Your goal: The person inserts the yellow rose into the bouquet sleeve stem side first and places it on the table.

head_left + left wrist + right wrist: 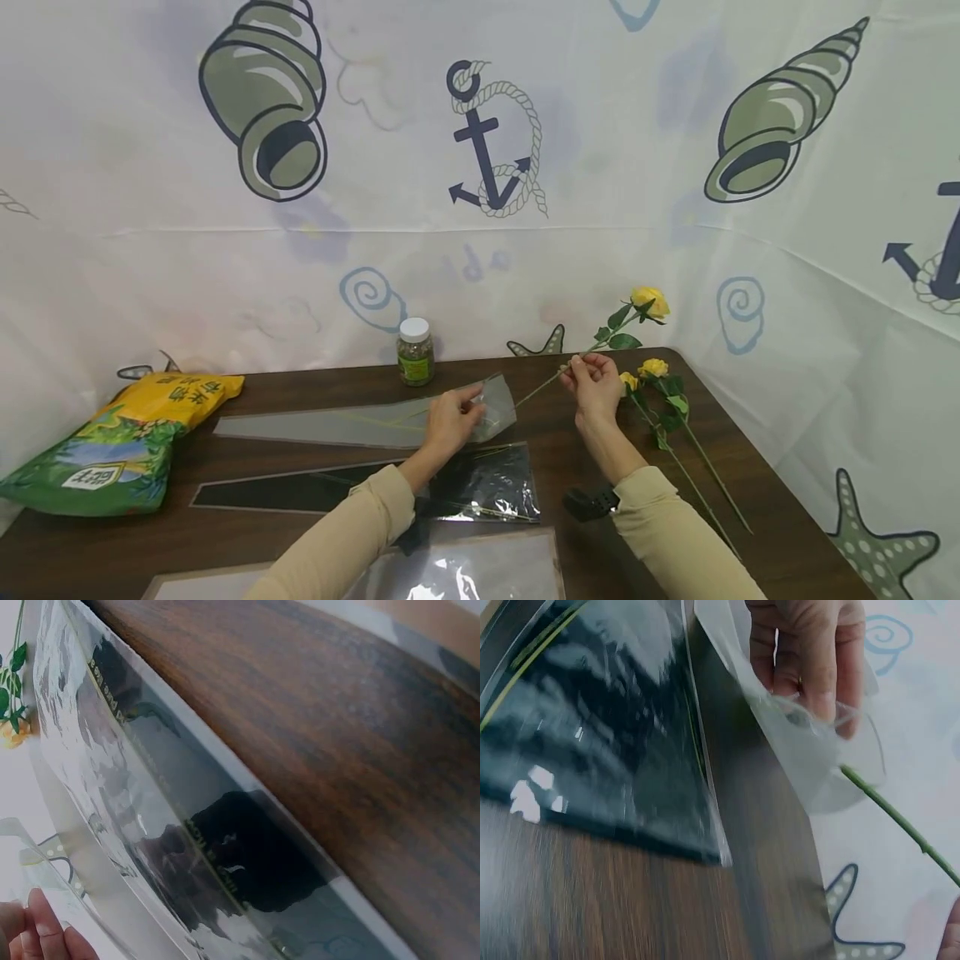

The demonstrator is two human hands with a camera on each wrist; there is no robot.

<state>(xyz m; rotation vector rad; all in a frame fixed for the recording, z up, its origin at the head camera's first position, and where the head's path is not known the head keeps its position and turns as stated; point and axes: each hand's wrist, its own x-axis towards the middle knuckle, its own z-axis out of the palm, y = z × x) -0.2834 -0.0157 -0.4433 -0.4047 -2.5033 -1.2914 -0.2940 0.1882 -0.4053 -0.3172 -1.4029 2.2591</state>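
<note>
My left hand (452,414) pinches the wide mouth of a frosted, clear flower sleeve (300,427) and lifts that edge off the table. In the right wrist view its fingertips (823,705) hold the film apart. My right hand (594,387) pinches the green stem of a yellow rose (649,302), whose bloom points up and away to the right. The stem's lower end (847,772) lies at the sleeve's mouth; whether it is inside or just in front, I cannot tell. A watch (591,503) is on the right wrist.
Nearer me lie a black flower sleeve (487,479) with a clear front and a white one (495,571). Two more yellow roses (654,367) rest at the table's right. A white-lidded jar (415,354) stands at the back, a yellow-green bag (120,450) at the left.
</note>
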